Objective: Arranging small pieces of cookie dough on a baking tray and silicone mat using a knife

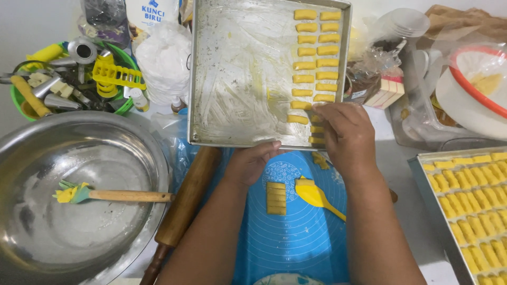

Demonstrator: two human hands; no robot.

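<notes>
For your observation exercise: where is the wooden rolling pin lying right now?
In the head view, the wooden rolling pin lies diagonally left of centre, between the steel bowl and the blue mat, beside the left hand.

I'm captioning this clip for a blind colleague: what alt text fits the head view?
Seen from above, a right hand sets small yellow dough pieces in rows on a greased metal baking tray, while the left hand steadies the tray's near edge. Below lie a blue mat and a rolling pin.

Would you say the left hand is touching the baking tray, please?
Touching: the head view shows the left hand with its fingers pressed against the near edge of the greased baking tray, no gap visible.
</notes>
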